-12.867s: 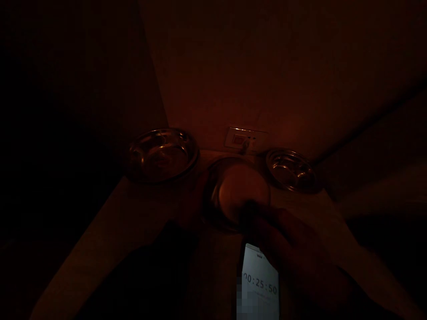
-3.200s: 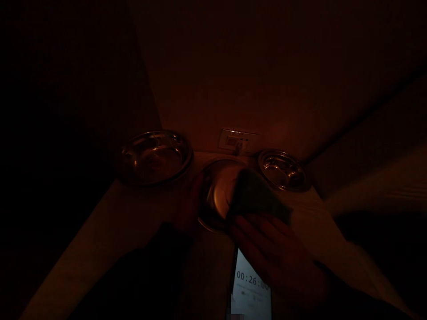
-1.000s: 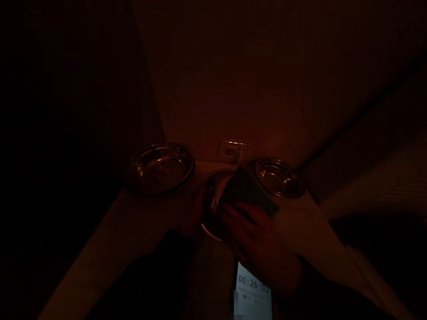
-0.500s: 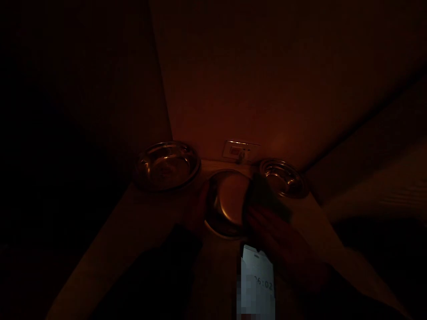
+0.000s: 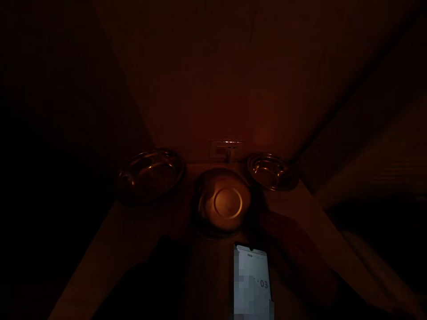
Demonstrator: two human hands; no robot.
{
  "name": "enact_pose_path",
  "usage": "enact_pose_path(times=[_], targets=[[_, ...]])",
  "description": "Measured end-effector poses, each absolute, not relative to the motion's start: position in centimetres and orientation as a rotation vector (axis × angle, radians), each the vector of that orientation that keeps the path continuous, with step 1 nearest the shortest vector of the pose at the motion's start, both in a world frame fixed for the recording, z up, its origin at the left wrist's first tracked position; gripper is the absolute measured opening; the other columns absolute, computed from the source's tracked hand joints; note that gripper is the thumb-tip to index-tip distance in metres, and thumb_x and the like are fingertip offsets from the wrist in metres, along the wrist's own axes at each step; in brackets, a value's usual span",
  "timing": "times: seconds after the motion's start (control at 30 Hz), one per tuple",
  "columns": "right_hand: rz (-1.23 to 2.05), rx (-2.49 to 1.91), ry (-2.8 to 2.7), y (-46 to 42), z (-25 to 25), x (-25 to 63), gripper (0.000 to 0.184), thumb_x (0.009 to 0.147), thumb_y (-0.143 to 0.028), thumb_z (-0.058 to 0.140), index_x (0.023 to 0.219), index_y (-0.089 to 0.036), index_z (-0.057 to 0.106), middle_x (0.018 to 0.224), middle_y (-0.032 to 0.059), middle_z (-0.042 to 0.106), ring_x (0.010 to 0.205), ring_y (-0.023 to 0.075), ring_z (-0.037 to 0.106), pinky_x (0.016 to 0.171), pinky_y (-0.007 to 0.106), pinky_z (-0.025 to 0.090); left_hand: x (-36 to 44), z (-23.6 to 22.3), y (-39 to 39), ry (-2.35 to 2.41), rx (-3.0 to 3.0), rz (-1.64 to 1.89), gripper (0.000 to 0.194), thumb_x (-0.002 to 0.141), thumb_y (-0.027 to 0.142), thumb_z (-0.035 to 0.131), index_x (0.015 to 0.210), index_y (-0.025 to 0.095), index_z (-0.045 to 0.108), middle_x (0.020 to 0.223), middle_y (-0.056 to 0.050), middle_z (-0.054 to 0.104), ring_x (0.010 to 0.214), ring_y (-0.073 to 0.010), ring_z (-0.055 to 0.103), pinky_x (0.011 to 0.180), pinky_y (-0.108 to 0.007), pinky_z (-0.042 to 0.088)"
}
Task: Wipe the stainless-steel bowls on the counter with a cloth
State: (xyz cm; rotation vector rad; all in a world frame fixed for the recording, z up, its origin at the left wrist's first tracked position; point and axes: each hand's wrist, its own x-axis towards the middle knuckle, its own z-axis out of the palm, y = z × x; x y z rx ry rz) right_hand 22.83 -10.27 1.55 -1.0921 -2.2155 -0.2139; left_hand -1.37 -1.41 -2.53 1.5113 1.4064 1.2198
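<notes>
A shiny metal bowl (image 5: 227, 202) sits in the middle with its underside and round base ring facing up. My left hand (image 5: 185, 218) is at its left rim, very dim, and seems to grip it there; the fingers barely show. At the right side of the bowl is my right hand (image 5: 283, 229), fingers together over a dark cloth (image 5: 259, 200). Deep shadow hides most of the cloth and where it meets the bowl.
A larger metal dish (image 5: 151, 175) stands at the back left, a smaller one (image 5: 271, 172) at the back right. A lit phone (image 5: 256, 271) lies in front on the wooden tabletop (image 5: 90, 262). A wall socket plate (image 5: 227, 150) is behind.
The bowl's base ring now shows, where the cloth and right hand covered part of the bowl before. My right hand has shifted slightly right and down, off the base. The view has also shifted a little.
</notes>
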Motion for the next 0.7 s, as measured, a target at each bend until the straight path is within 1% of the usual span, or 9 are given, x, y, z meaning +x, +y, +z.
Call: enact_pose_path(times=[0.07,0.1,0.17,0.23,0.27,0.33,0.5,0.57,0.7], targets=[[-0.257,-1.065,-2.228,-10.3,1.4,22.3,0.040,0.088,-0.012,0.050,0.127,-0.017,0.053,0.111,0.0109,0.068,0.109,0.0200,0.060,0.087,0.036,0.053,-1.4,-2.3,-1.4,1.445,1.458,1.206,0.051,0.081,0.037,0.056,0.130,0.024,0.050,0.135,-0.006,0.054,0.126,-0.0248,0.048,0.110,-0.043,0.033],[-0.274,-1.066,-2.232,-10.4,1.4,22.1,0.039,0.087,-0.012,0.050,0.126,-0.016,0.054,0.110,0.0108,0.068,0.108,0.0199,0.060,0.087,0.036,0.052,-1.3,-2.1,-1.4,1.446,1.408,1.194,0.049,0.082,0.038,0.053,0.129,0.024,0.051,0.134,-0.006,0.056,0.126,-0.0247,0.048,0.110,-0.043,0.034],[-0.300,-1.077,-2.245,-10.5,1.3,21.8,0.035,0.088,-0.012,0.049,0.123,-0.015,0.055,0.111,0.0109,0.068,0.107,0.0202,0.060,0.086,0.037,0.052,-1.0,-1.6,-1.4,1.408,1.290,1.169,0.045,0.088,0.041,0.041,0.127,0.022,0.054,0.130,-0.005,0.059,0.123,-0.0236,0.051,0.108,-0.042,0.037],[-0.336,-1.112,-2.249,-10.7,1.3,21.5,0.032,0.090,-0.011,0.046,0.120,-0.014,0.057,0.113,0.0109,0.068,0.107,0.0211,0.059,0.085,0.038,0.051,-0.7,-1.1,-1.3,1.378,1.238,1.168,0.047,0.091,0.043,0.030,0.126,0.021,0.055,0.127,-0.006,0.061,0.120,-0.0227,0.054,0.104,-0.041,0.042],[-0.361,-1.127,-2.257,-10.7,1.4,21.4,0.031,0.090,-0.010,0.044,0.118,-0.013,0.058,0.113,0.0106,0.068,0.105,0.0215,0.060,0.084,0.038,0.051,-0.6,-1.0,-1.4,1.390,1.259,1.185,0.047,0.090,0.043,0.032,0.126,0.021,0.054,0.128,-0.006,0.060,0.120,-0.0230,0.054,0.104,-0.041,0.042],[-0.424,-1.137,-2.280,-10.8,1.6,21.0,0.030,0.091,-0.009,0.042,0.114,-0.012,0.060,0.112,0.0095,0.068,0.100,0.0216,0.061,0.080,0.037,0.051,-0.7,-1.1,-1.4,1.457,1.360,1.199,0.047,0.085,0.041,0.047,0.127,0.021,0.053,0.132,-0.006,0.057,0.123,-0.0254,0.051,0.106,-0.041,0.038],[-0.511,-1.191,-2.315,-10.3,2.4,20.1,0.032,0.091,-0.009,0.040,0.115,-0.010,0.060,0.113,0.0109,0.067,0.099,0.0240,0.061,0.077,0.038,0.052,-1.8,-2.4,-1.7,1.557,1.581,1.159,0.062,0.070,0.038,0.065,0.128,0.022,0.052,0.133,-0.009,0.056,0.128,-0.0316,0.044,0.111,-0.047,0.029],[-0.509,-1.205,-2.300,-10.3,2.5,19.7,0.032,0.090,-0.007,0.039,0.114,-0.007,0.061,0.114,0.0120,0.067,0.099,0.0247,0.061,0.078,0.038,0.052,-2.1,-2.9,-1.6,1.582,1.653,1.140,0.066,0.070,0.036,0.065,0.132,0.020,0.049,0.135,-0.010,0.054,0.128,-0.0321,0.044,0.110,-0.047,0.030],[-0.494,-1.161,-2.300,-10.3,2.5,19.4,0.033,0.092,-0.007,0.035,0.110,-0.006,0.063,0.114,0.0097,0.067,0.098,0.0231,0.061,0.080,0.034,0.052,-2.3,-3.4,-1.5,1.624,1.689,1.102,0.061,0.076,0.036,0.058,0.133,0.016,0.047,0.134,-0.013,0.054,0.124,-0.0330,0.049,0.107,-0.049,0.036]])
